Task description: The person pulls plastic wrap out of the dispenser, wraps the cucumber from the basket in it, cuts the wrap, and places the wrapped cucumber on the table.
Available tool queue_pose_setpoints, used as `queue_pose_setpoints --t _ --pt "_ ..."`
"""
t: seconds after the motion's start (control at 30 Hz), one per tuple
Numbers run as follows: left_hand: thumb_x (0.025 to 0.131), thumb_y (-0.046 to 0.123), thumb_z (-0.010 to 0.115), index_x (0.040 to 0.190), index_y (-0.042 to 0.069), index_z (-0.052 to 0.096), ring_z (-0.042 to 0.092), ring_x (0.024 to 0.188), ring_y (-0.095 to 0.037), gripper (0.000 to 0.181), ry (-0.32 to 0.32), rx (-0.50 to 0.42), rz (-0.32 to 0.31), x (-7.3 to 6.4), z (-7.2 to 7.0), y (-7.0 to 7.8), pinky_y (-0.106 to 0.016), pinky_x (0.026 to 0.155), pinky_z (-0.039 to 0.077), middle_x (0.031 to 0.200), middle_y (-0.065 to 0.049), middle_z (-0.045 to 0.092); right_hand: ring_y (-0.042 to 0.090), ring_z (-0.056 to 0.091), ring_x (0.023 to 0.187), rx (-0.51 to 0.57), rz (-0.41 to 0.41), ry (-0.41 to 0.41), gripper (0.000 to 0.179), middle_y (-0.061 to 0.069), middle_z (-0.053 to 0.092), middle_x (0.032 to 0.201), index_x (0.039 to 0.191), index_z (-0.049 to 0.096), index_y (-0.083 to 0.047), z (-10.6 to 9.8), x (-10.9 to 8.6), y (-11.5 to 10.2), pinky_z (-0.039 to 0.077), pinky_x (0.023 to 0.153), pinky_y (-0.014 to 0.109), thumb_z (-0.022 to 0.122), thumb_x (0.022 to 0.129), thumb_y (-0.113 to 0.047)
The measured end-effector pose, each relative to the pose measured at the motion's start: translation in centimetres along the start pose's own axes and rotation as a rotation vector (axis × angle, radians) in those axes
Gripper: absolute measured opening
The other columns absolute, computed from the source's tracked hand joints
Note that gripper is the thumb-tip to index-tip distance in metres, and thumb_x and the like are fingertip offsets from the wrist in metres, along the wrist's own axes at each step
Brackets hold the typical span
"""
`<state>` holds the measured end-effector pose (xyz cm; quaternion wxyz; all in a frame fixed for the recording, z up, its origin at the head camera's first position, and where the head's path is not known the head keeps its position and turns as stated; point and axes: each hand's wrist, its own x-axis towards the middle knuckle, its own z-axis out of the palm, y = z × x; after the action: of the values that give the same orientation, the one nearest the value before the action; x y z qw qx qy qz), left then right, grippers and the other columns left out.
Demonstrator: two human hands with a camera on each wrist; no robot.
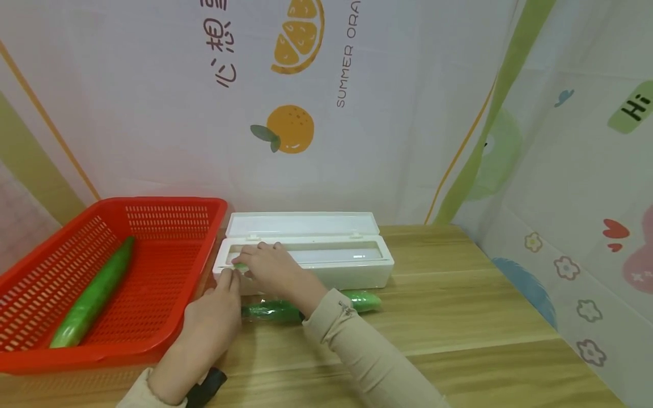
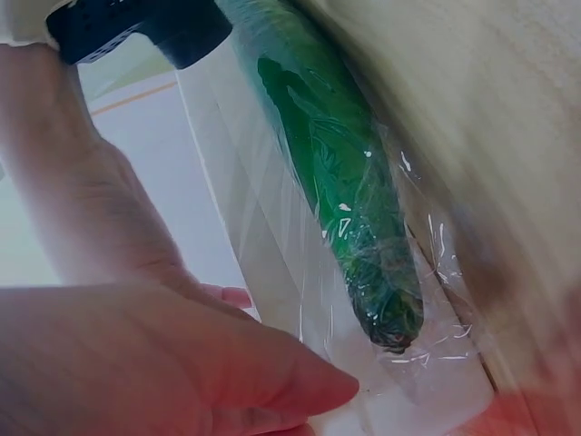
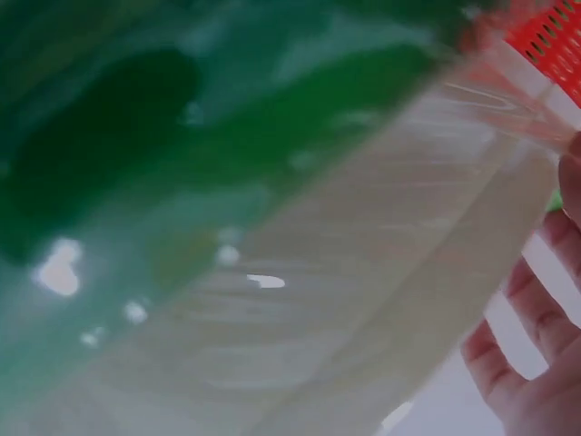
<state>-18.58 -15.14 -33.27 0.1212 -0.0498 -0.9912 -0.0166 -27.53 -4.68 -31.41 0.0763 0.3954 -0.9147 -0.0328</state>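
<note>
Right grip (image 1: 278, 273) is over the open white box (image 1: 357, 276).

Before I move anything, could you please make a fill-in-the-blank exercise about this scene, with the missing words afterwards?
Exactly ______ long green cucumber lies inside the red perforated plastic basket.
The lid of the long white box is not shut but ______.
Another green cucumber, wrapped in clear plastic film, lies in ______ of this box.
The person's left hand and right hand are nearest the box's ______ end.

Missing words: one; open; front; left.
</note>
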Motion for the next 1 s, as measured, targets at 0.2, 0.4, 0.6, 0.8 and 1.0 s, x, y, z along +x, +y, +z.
queue_pose_setpoints --t 0.2,0.4,0.6,0.8,1.0 --pt "0.076 0.008 0.07 0.122 -0.011 0.047 0.05 0.059 -0.024 0.055 0.002 0.011 0.005 0.2 0.1 0.3 -0.042 0.044 0.05 0.108 -0.02 0.047 0.011 0.054 0.106 0.022 0.006 0.09 0.033 -0.012 0.058 0.123 0.125 0.057 -0.029 0.8 -0.3 0.5 0.044 0.086 0.029 0.058 0.092 -0.026" --pt "0.076 0.008 0.069 0.121 -0.011 0.047 0.051 0.062 -0.026 0.052 0.013 0.023 0.008 0.1 0.2 0.4 -0.042 0.043 0.05 0.108 -0.02 0.047 0.011 0.056 0.101 0.043 0.007 0.157 0.027 -0.011 0.062 0.117 0.119 0.062 -0.027 1.2 -0.7 0.9 0.043 0.079 0.025 0.056 0.093 -0.027" --pt "0.075 0.007 0.069 0.113 -0.011 0.048 0.05 0.061 -0.026 0.047 0.027 0.012 0.005 0.0 0.1 0.3 -0.042 0.042 0.049 0.1 -0.019 0.045 0.011 0.057 0.098 0.016 0.013 0.216 0.024 -0.012 0.063 0.113 0.115 0.064 -0.027 1.5 -1.3 1.8 0.042 0.076 0.025 0.057 0.092 -0.03" --pt "0.073 0.007 0.071 0.111 -0.011 0.049 0.047 0.058 -0.024 0.047 0.062 0.02 0.011 0.0 0.1 0.2 -0.039 0.04 0.048 0.094 -0.017 0.044 0.012 0.057 0.094 0.031 0.004 0.27 0.02 -0.011 0.065 0.109 0.111 0.066 -0.025 1.7 -2.3 2.8 0.042 0.073 0.024 0.057 0.093 -0.028" --pt "0.075 0.005 0.07 0.113 -0.012 0.048 0.045 0.057 -0.023 0.047 0.077 0.032 0.017 0.0 0.1 0.1 -0.036 0.038 0.046 0.093 -0.016 0.043 0.012 0.056 0.087 0.058 0.015 0.325 0.018 -0.01 0.066 0.105 0.106 0.068 -0.023 2.0 -3.0 3.8 0.043 0.071 0.025 0.055 0.093 -0.026"
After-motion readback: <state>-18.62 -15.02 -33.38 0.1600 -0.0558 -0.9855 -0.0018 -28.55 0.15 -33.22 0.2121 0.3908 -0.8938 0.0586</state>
